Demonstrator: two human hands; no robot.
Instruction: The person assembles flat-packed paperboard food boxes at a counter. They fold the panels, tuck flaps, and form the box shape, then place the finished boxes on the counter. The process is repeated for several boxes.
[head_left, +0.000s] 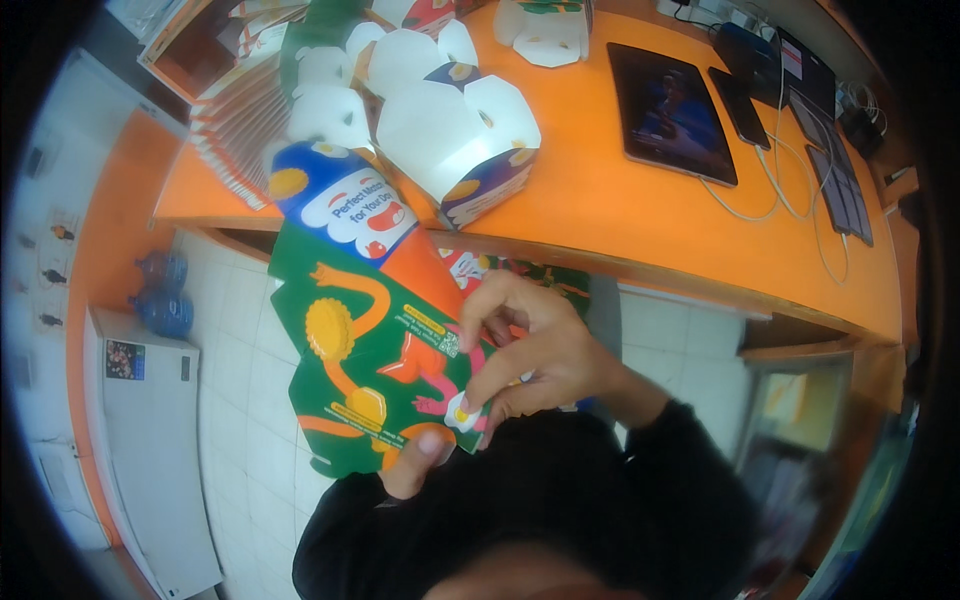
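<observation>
A flat, unfolded cardboard food box (pixel 385 335), green with orange, yellow and blue cartoon prints, is held slanted in front of me, off the table's near edge. My left hand (pixel 415 465) grips its lower edge. Only the thumb shows on the printed face; the other fingers are hidden behind the card. At the card's right side, my right hand (pixel 545 350) is closed with bent fingers, its thumb and fingertips at the lower right corner. Just beyond the card, an opened takeaway box (pixel 430 140) with a white inside stands at the table edge.
More white-lined boxes (pixel 325 105) and a stack of flat cartons (pixel 235 150) crowd the orange table's (pixel 580 190) left. A tablet (pixel 672 115), a phone (pixel 738 108) and white cables (pixel 775 195) lie at right. Blue water jugs (pixel 163 305) stand behind a white fridge (pixel 150 450).
</observation>
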